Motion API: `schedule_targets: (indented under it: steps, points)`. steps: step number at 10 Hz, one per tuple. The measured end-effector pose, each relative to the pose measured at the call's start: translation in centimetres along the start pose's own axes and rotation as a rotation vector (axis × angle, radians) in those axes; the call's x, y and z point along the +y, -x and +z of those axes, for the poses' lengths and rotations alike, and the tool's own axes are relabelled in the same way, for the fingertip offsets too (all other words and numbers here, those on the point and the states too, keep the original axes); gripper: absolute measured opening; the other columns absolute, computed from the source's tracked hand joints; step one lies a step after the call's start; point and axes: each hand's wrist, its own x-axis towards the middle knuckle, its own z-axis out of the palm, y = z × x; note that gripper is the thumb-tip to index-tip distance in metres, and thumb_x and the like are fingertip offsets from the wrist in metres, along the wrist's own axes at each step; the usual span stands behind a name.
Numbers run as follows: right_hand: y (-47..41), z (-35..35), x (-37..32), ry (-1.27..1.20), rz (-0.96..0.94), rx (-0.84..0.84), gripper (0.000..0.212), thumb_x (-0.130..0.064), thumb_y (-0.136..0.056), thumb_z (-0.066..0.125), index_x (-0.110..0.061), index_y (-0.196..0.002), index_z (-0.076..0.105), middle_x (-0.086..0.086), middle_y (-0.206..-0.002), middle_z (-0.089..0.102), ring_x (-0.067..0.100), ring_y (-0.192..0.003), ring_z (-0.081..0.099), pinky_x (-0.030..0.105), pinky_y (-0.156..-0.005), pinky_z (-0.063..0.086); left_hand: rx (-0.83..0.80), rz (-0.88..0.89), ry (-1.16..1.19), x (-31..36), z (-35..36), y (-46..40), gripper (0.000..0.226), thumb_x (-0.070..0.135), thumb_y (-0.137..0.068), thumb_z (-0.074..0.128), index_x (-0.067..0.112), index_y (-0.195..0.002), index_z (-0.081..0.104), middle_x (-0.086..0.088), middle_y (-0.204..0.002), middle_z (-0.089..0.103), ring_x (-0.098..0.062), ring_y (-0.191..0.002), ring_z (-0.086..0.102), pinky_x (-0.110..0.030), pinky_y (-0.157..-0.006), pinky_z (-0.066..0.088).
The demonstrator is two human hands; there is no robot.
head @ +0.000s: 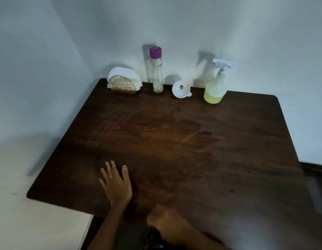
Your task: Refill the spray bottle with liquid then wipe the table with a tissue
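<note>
My left hand (115, 183) lies flat, fingers straight, near the dark wooden tabletop's (228, 159) front left corner. My right hand (165, 224) is curled at the front edge, holding nothing visible. The translucent plastic spray bottle with yellow-green liquid (215, 87) and the white tissues in a gold wire holder (123, 82) stand along the back edge.

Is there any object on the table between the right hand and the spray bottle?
Nothing visible. Only bare table lies between the right hand and the spray bottle by the wall. The funnel stands left of the bottle, off that path.
</note>
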Motion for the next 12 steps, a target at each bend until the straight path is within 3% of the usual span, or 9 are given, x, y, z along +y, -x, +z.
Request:
schedule_targets:
  steps: [1, 2, 3, 4, 5, 7, 9, 11, 12]
  points:
    - [2.8, -2.2, 2.2, -0.322, 0.100, 0.013, 0.018, -0.012, -0.090, 0.053, -0.005, -0.099, 0.067, 0.011, -0.108, 0.067, 0.010, -0.100, 0.058, 0.014, -0.093, 0.038, 0.107, 0.044, 0.082, 4.9, 2.2, 2.0, 0.056, 0.040, -0.094, 0.029, 0.006, -0.136, 0.045, -0.015, -0.147, 0.038, -0.033, -0.140, 0.026, -0.049, -0.115, 0.014]
    - [7.0, -6.7, 7.1, -0.850, 0.426, 0.271, 0.014, -0.007, -0.075, 0.072, -0.019, -0.068, 0.068, -0.012, -0.064, 0.068, -0.006, -0.066, 0.060, 0.009, -0.068, 0.044, 0.139, 0.154, 0.273, 11.2, 4.9, 4.6, 0.047, 0.038, -0.088, 0.033, 0.013, -0.115, 0.062, -0.010, -0.121, 0.062, -0.029, -0.116, 0.052, -0.038, -0.103, 0.034]
    - [11.8, -10.9, 14.0, -1.066, 0.614, 0.540, 0.026, 0.005, -0.073, 0.072, -0.018, -0.062, 0.065, -0.006, -0.059, 0.067, 0.002, -0.060, 0.060, 0.017, -0.062, 0.048, -0.046, 0.249, 0.473, 19.6, 8.2, 8.1, 0.028, 0.034, -0.088, 0.039, 0.025, -0.100, 0.063, 0.003, -0.103, 0.063, -0.022, -0.101, 0.059, -0.018, -0.090, 0.036]
    - [16.5, -14.8, 20.2, -1.215, 0.739, 0.799, 0.025, 0.011, -0.073, 0.068, -0.012, -0.065, 0.069, 0.004, -0.063, 0.069, 0.022, -0.066, 0.062, 0.025, -0.061, 0.054, -0.365, 0.326, 0.566, 27.3, 12.5, 11.5, 0.015, 0.029, -0.087, 0.051, 0.034, -0.091, 0.064, 0.007, -0.098, 0.069, -0.017, -0.095, 0.065, -0.029, -0.091, 0.048]
    - [21.2, -16.9, 26.1, -1.165, 0.857, 1.094, 0.022, 0.006, -0.073, 0.071, -0.016, -0.076, 0.072, 0.002, -0.069, 0.072, 0.020, -0.070, 0.065, 0.029, -0.068, 0.055, -0.588, 0.474, 0.532, 34.2, 16.1, 14.9, 0.013, 0.035, -0.082, 0.054, 0.038, -0.086, 0.066, 0.008, -0.090, 0.072, -0.012, -0.083, 0.068, -0.033, -0.079, 0.054]
    - [28.3, -19.8, 37.4, -0.862, 1.185, 1.449, 0.020, 0.001, -0.074, 0.071, -0.002, -0.093, 0.071, 0.006, -0.077, 0.070, 0.000, -0.061, 0.062, 0.017, -0.067, 0.053, -0.794, 0.695, 0.456, 47.3, 22.4, 18.8, 0.013, 0.008, -0.085, 0.061, 0.014, -0.088, 0.072, -0.004, -0.086, 0.073, -0.017, -0.075, 0.068, -0.027, -0.069, 0.052]
    - [30.9, -19.0, 48.3, -0.621, 1.525, 1.374, 0.016, -0.007, -0.078, 0.066, -0.005, -0.092, 0.073, 0.015, -0.094, 0.073, 0.025, -0.089, 0.068, 0.037, -0.090, 0.053, -0.999, 0.800, 0.046, 55.8, 30.4, 18.6, 0.022, 0.006, -0.092, 0.050, 0.004, -0.103, 0.070, -0.011, -0.103, 0.070, -0.024, -0.092, 0.064, -0.033, -0.083, 0.049]
    - [32.3, -14.8, 54.5, -0.811, 1.658, 1.261, 0.021, 0.003, -0.079, 0.061, -0.008, -0.090, 0.074, 0.017, -0.101, 0.071, 0.028, -0.095, 0.067, 0.030, -0.088, 0.052, -1.157, 0.687, -0.249, 56.2, 36.8, 17.3, 0.042, 0.001, -0.091, 0.045, 0.006, -0.133, 0.050, -0.015, -0.133, 0.054, -0.028, -0.117, 0.055, -0.035, -0.095, 0.050]
    - [33.2, -13.4, 56.5, -1.012, 1.740, 1.401, 0.033, 0.009, -0.079, 0.052, -0.016, -0.074, 0.073, 0.017, -0.102, 0.070, 0.029, -0.091, 0.067, 0.038, -0.080, 0.058, -1.167, 0.632, -0.246, 55.9, 38.2, 17.3, 0.050, -0.002, -0.091, 0.043, 0.010, -0.140, 0.040, -0.011, -0.143, 0.045, -0.024, -0.117, 0.054, -0.032, -0.090, 0.052]
